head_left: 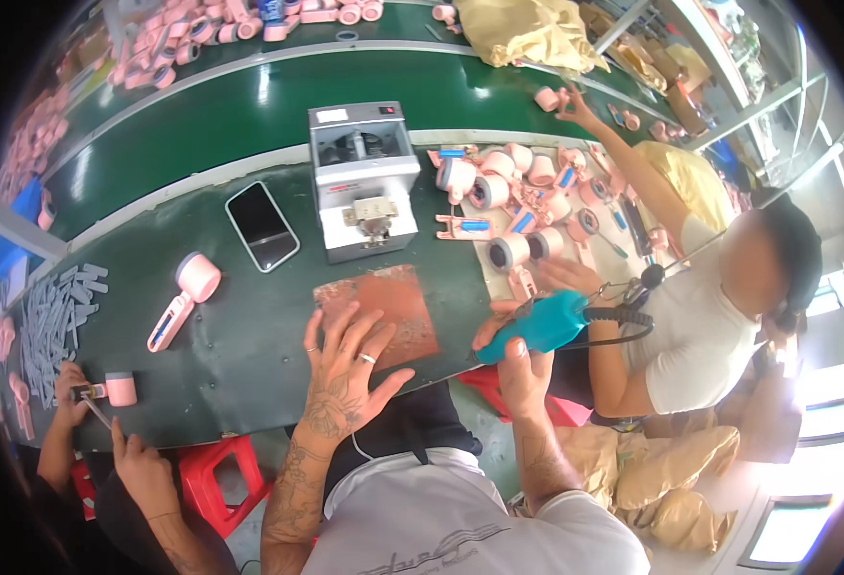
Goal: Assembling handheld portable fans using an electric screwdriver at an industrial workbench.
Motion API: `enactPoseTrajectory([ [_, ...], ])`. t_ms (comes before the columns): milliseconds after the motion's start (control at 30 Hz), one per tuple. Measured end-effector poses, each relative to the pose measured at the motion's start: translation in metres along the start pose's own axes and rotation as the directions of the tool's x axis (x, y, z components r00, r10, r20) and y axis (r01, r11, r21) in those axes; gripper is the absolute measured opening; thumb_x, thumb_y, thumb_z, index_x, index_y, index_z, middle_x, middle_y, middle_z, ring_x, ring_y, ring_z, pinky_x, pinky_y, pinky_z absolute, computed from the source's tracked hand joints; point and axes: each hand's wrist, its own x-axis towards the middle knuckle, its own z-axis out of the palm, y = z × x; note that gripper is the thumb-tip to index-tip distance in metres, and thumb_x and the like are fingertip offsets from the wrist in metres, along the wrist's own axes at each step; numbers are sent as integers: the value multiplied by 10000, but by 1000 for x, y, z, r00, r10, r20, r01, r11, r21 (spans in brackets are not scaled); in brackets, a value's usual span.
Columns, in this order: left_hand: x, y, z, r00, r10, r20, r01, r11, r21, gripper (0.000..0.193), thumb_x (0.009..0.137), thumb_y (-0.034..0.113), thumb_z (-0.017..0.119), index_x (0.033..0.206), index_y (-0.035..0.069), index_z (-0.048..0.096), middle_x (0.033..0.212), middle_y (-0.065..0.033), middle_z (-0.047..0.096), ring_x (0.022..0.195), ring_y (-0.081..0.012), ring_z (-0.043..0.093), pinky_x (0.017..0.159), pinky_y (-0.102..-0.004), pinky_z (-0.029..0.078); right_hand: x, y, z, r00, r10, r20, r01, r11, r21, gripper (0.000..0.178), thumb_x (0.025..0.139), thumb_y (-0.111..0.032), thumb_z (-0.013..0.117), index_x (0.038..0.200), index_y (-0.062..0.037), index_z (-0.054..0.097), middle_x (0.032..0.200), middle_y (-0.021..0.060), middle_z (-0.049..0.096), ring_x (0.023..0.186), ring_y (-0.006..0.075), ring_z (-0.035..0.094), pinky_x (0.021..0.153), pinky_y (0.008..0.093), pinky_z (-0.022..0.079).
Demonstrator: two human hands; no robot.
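My left hand point(345, 369) is open, its fingers spread and their tips over a worn reddish mat point(398, 316) on the dark green table; a ring is on one finger. My right hand point(523, 369) is wrapped around a teal electric screwdriver point(548, 324), which lies roughly level with its tip pointing left. From its other end a black coiled cable point(623, 316) runs right. Beyond the mat stands a grey screw feeder point(364, 182) with a clear top. Left of the mat lies a pink fan-like handheld unit point(184, 299), a blue battery showing in its handle.
A phone point(263, 227) lies left of the feeder. Several pink units point(527, 192) are heaped at right, and grey strips point(56, 311) at far left. A co-worker point(695, 316) reaches over the green conveyor point(460, 91); another's hands point(139, 470) work at left. Red stools point(223, 479) stand below.
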Motion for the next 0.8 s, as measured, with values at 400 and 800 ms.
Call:
enactPoseTrajectory([
  [400,125,90,122,900,392,189,-378,919,-108,310,937,341,653,1088,71,679,1021,-116,659,966,-317,647,809,-416,546,-29,-11,-48,1000,-3,16,2,996,95,604,943,-409,703,1291,48,516,947,102,605,834,184,609,715,316,460],
  [800,87,72,41,956,109,271,-118,993,17,412,829,102,656,1238,90,611,990,-104,608,948,-310,617,775,-426,536,-14,-11,-51,996,60,71,-70,985,160,592,953,-334,680,1344,51,458,1138,155,622,916,200,615,784,346,473],
])
